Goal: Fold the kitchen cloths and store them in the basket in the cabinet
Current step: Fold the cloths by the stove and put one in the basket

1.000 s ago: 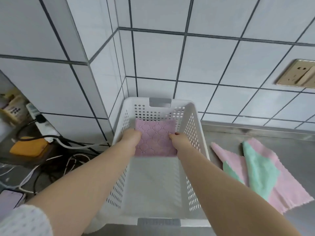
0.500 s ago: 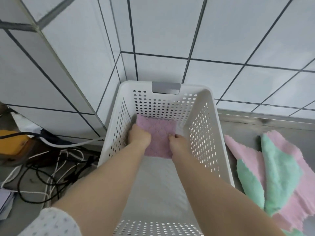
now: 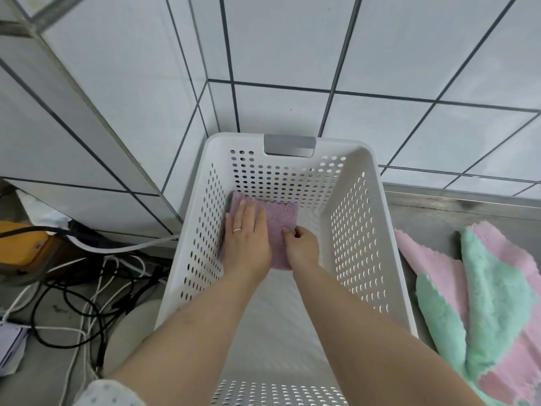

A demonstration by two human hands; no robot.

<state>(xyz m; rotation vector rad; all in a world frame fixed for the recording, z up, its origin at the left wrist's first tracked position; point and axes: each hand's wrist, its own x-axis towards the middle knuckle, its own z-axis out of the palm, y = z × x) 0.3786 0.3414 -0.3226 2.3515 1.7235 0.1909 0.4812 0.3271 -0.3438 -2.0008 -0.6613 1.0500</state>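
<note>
Head view shows my left hand [image 3: 247,238] flat on the folded cloth [image 3: 278,221], pressing it to the floor of the basket [image 3: 377,230]. Right hand [image 3: 301,247] pinches its near edge with curled fingers. Next I should let go and fold the cloths [image 3: 480,294] lying far right of my right hand.

Folded cloth [image 3: 278,227] in basket [image 3: 366,230]

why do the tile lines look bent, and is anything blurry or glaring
Head view: the wide-angle lens splays the tile lines outward. Light shines through the basket holes on the right wall. Left hand, right hand and pink cloth are sharp; no harsh glare.
</note>
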